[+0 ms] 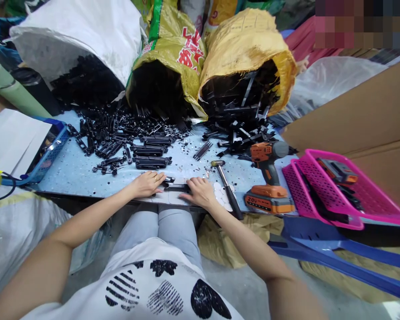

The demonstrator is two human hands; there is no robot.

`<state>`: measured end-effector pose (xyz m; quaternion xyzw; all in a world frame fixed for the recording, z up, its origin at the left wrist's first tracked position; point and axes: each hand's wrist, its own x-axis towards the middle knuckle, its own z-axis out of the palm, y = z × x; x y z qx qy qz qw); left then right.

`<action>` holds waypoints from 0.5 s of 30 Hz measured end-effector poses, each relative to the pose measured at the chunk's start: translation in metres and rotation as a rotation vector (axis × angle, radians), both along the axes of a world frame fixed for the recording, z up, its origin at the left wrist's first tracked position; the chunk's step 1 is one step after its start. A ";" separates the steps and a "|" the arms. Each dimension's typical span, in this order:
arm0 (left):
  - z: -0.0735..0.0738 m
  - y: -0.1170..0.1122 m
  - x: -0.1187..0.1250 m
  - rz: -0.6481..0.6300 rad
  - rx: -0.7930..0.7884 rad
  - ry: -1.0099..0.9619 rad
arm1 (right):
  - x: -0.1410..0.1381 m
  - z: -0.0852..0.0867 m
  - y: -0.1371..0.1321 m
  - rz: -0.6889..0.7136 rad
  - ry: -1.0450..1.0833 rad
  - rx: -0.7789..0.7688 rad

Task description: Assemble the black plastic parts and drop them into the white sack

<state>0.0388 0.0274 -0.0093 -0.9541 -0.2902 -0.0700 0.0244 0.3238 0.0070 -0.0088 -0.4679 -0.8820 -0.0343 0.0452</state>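
My left hand [148, 183] rests at the near edge of the light blue table [73, 171], fingers curled over the left end of a black plastic part [173, 184]. My right hand [200, 191] presses on the right end of the same part, fingers bent down on it. Both hands meet over this piece just in front of my knees. More assembled black parts [151, 155] lie stacked a little beyond the hands.
Three open sacks [246, 58] spill black plastic pieces [113, 126] across the table's far side. A hammer [226, 186] and an orange cordless drill [268, 178] stand right of my hands. Pink baskets [323, 186] sit at far right, a blue basket [50, 153] at left.
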 end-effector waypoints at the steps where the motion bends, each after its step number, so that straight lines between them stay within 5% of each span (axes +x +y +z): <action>1: 0.002 0.004 0.002 0.017 -0.008 0.014 | -0.010 -0.001 0.005 0.032 -0.011 -0.011; 4: 0.013 0.009 0.008 0.150 -0.036 -0.007 | -0.023 0.011 0.018 0.088 0.012 0.001; 6: 0.025 -0.002 0.010 0.201 -0.053 -0.108 | -0.021 0.033 0.016 0.212 0.081 0.008; 11: 0.069 -0.074 0.014 -0.085 -0.272 -0.655 | -0.018 0.096 -0.031 0.708 0.494 -0.161; 13: 0.083 -0.104 0.023 -0.177 -0.424 -0.811 | -0.031 0.097 -0.055 0.831 0.722 -0.299; 15: 0.088 -0.125 0.034 -0.203 -0.483 -0.854 | -0.053 0.079 -0.075 0.853 0.893 -0.390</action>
